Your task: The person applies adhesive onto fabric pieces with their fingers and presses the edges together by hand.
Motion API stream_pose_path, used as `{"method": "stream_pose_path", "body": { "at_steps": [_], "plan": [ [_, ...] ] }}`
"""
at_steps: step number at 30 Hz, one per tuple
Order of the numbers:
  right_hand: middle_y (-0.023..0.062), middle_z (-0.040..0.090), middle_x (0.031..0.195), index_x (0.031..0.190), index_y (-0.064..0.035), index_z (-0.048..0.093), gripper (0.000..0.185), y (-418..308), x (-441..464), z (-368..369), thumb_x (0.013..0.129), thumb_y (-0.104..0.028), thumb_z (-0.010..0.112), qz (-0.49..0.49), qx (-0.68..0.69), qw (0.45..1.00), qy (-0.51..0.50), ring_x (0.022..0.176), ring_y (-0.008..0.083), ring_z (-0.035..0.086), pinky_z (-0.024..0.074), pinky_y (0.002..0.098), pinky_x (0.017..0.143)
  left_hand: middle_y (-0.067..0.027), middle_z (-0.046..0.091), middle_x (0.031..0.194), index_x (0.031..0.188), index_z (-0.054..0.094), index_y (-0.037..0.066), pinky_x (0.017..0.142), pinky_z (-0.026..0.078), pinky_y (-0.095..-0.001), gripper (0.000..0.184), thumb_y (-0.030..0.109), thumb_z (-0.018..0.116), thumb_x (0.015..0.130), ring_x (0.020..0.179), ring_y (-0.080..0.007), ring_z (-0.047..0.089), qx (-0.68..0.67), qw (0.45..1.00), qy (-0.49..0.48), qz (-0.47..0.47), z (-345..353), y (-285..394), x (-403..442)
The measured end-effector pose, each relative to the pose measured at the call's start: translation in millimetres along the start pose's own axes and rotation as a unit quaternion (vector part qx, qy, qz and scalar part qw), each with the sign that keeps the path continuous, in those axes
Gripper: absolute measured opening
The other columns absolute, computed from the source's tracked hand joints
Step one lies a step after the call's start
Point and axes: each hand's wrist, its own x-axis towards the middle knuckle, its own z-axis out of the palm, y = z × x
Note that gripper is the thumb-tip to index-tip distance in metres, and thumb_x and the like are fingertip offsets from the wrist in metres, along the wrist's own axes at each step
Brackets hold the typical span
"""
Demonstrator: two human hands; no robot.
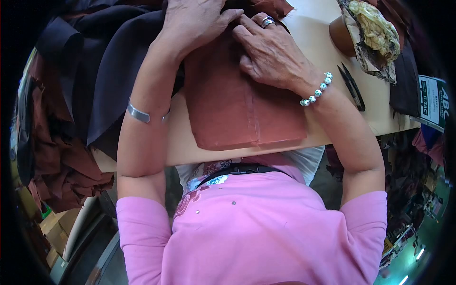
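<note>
A reddish-brown leather or fabric piece (244, 111) with a seam down its middle lies on the pale table (178, 135), reaching its front edge. At the top of the view, my left hand (194, 19) rests over the piece's far part, its thumb stretched toward the right hand. My right hand (273, 52) presses on the far right part of the piece, fingers curled, with a ring and a bead bracelet. What the fingertips of either hand hold, if anything, is hidden. Dark cloth (118, 71) lies beside my left forearm.
Black tweezers or snips (352, 88) lie on the table to the right. Behind them stands a brown container (341, 37) beside a crusted, yellowish lump (375, 28). Brown scraps (69, 166) hang off the left side. A green and white printed bag (431, 102) is at the right edge.
</note>
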Motion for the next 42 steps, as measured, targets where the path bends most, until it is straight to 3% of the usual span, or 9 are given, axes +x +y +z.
{"method": "stream_pose_path", "body": {
  "at_steps": [3,9,14,18,21,28,31,34,42],
  "plan": [
    [0.0126,0.053,0.123,0.098,-0.0046,0.05,0.031,-1,-13,3,0.07,-0.01,0.063,-0.035,0.003,0.997,0.067,0.1,0.0285,0.052,0.0446,0.039,0.085,-0.0107,0.054,0.124,0.122,0.055,0.011,0.1,0.03,-0.0456,0.037,0.027,0.053,0.088,0.121,-0.028,0.044,-0.001,1.0,0.02,0.009,31,-23,0],
    [0.013,0.06,0.107,0.094,-0.0054,0.055,0.018,-24,-45,-12,0.077,-0.009,0.054,-0.078,0.043,0.993,0.073,0.098,0.0257,0.056,0.0453,0.0371,0.082,-0.0116,0.053,0.124,0.121,0.055,0.01,0.1,0.032,-0.0445,0.038,0.027,0.055,0.087,0.121,-0.0302,0.043,-0.048,0.999,-0.007,0.007,29,-23,3],
    [0.0177,0.057,0.116,0.102,-0.0047,0.055,0.035,-47,-77,-41,0.071,-0.019,0.066,-0.058,0.155,0.985,-0.044,0.11,0.0317,0.053,0.044,0.041,0.091,-0.0154,0.049,0.13,0.125,0.052,0.01,0.104,0.029,-0.0452,0.048,0.035,0.058,0.085,0.126,-0.0331,0.039,-0.052,0.998,-0.021,0.008,32,-26,0],
    [0.0208,0.047,0.129,0.114,-0.0045,0.054,0.052,-54,-90,-44,0.07,-0.025,0.071,-0.05,0.225,0.971,-0.06,0.116,0.0385,0.05,0.039,0.0479,0.1,-0.0196,0.044,0.135,0.129,0.049,0.01,0.107,0.025,-0.0452,0.059,0.044,0.06,0.081,0.129,-0.0354,0.034,-0.078,0.994,-0.075,0.003,22,-27,1],
    [0.0209,0.048,0.129,0.114,-0.0038,0.054,0.053,-55,-95,-40,0.069,-0.025,0.071,-0.095,0.209,0.972,-0.051,0.115,0.038,0.051,0.0397,0.0504,0.098,-0.0202,0.043,0.135,0.129,0.049,0.01,0.107,0.026,-0.0453,0.06,0.043,0.061,0.081,0.129,-0.0356,0.034,-0.095,0.993,-0.066,0.016,19,-26,-1],
    [0.0208,0.056,0.116,0.104,0.0044,0.059,0.037,-55,-101,-35,0.069,-0.005,0.067,-0.137,0.117,0.984,-0.008,0.108,0.0358,0.057,0.05,0.0451,0.09,-0.0205,0.045,0.131,0.128,0.049,0.008,0.104,0.03,-0.0435,0.057,0.037,0.063,0.081,0.126,-0.0362,0.038,-0.094,0.994,-0.038,0.039,34,-38,6],
    [0.0186,0.058,0.109,0.105,0.0025,0.059,0.034,-55,-89,-38,0.075,-0.013,0.059,-0.13,0.168,0.977,-0.012,0.103,0.0332,0.058,0.0499,0.0428,0.089,-0.02,0.046,0.13,0.127,0.049,0.008,0.103,0.031,-0.0431,0.056,0.036,0.064,0.081,0.124,-0.0361,0.039,-0.099,0.994,-0.031,0.04,35,-40,7],
    [0.0167,0.058,0.107,0.103,0.0028,0.059,0.034,-55,-88,-40,0.073,-0.013,0.061,-0.135,0.171,0.976,-0.03,0.101,0.032,0.058,0.0497,0.0415,0.089,-0.0196,0.047,0.129,0.127,0.05,0.008,0.103,0.032,-0.043,0.056,0.036,0.064,0.081,0.123,-0.0359,0.04,-0.111,0.992,-0.029,0.049,35,-42,6],
    [0.0118,0.062,0.107,0.089,-0.0029,0.064,0.02,-66,-85,-28,0.07,-0.01,0.062,-0.126,0.117,0.984,0.044,0.1,0.0254,0.061,0.0481,0.0413,0.091,-0.0203,0.046,0.129,0.127,0.049,0.01,0.103,0.031,-0.0438,0.056,0.037,0.064,0.081,0.124,-0.0364,0.039,-0.098,0.994,-0.017,0.047,37,-40,4]
  ]
}}
